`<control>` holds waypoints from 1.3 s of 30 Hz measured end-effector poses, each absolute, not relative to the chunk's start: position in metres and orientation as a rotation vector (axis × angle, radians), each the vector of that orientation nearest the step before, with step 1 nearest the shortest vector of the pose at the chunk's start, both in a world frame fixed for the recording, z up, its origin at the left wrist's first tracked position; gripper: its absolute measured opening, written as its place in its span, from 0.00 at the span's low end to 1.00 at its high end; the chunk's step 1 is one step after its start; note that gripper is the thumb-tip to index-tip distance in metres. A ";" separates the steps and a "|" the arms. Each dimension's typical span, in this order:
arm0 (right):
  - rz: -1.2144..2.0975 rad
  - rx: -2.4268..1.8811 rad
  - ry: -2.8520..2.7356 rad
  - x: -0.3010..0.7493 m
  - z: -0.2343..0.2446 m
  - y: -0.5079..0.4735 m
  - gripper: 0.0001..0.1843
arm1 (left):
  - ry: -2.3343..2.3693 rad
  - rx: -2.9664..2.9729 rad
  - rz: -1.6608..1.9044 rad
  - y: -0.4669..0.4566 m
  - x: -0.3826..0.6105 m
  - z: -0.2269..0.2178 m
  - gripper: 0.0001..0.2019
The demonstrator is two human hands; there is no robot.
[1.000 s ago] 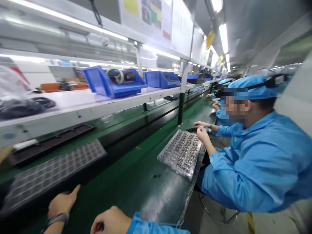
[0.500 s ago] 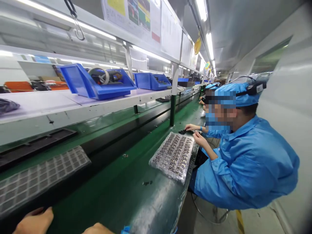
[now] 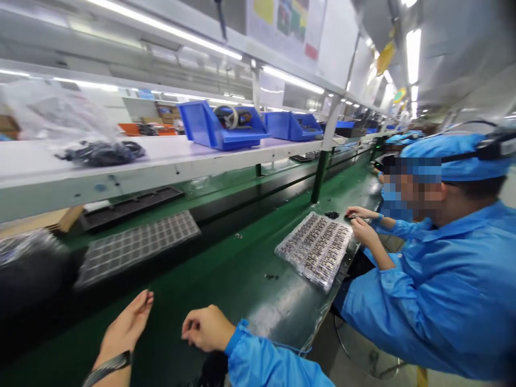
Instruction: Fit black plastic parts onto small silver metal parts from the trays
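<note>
My left hand (image 3: 128, 321), with a dark band at the wrist, is raised over the green bench at the lower left. Its thumb and fingers are pinched together; a small dark spot shows at the tips, too small to name. To its right, my right hand (image 3: 209, 327) comes out of a blue sleeve, its fingers curled in and anything in them hidden. The hands are apart. Beyond my left hand lies a clear tray with many compartments (image 3: 141, 244). Black material (image 3: 213, 368), blurred, shows below my right hand.
A co-worker in blue (image 3: 435, 290) sits at right, hands beside a clear tray of small metallic parts (image 3: 316, 247). Small dark pieces (image 3: 271, 277) lie on the bench. Blue bins (image 3: 226, 129) and a bundle of black cables (image 3: 102, 153) rest on the shelf. A dark bag (image 3: 32, 269) is at left.
The view has swung left, so the scene sits further right. Both my hands have come up further into view. The co-worker's hands have shifted slightly away from the dark pile.
</note>
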State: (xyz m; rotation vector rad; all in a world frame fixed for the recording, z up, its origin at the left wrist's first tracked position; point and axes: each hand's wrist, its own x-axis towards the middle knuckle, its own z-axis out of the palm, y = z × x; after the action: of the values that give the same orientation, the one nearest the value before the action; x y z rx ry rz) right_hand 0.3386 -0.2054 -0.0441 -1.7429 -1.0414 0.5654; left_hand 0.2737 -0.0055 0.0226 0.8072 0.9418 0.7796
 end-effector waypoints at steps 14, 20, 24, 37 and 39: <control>0.730 -1.494 -1.015 0.347 -0.042 -0.217 0.08 | 0.697 1.036 0.542 -0.107 0.175 -0.017 0.24; 0.817 -1.426 -1.068 0.352 -0.040 -0.222 0.09 | 0.571 1.020 0.458 -0.115 0.180 -0.029 0.19; 0.855 -1.412 -1.067 0.352 -0.039 -0.225 0.09 | 0.548 1.117 0.468 -0.118 0.177 -0.036 0.28; 0.910 -1.403 -1.036 0.347 -0.032 -0.226 0.14 | 0.537 1.286 0.477 -0.128 0.179 -0.032 0.24; 0.903 -1.396 -1.018 0.347 -0.031 -0.226 0.15 | 0.541 1.293 0.472 -0.129 0.180 -0.033 0.26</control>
State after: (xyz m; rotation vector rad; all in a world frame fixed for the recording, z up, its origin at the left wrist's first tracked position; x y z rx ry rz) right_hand 0.3465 -0.2261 -0.0307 -1.3956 -1.0177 0.9026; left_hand 0.1797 -0.1288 -0.0331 1.2930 0.5412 0.4716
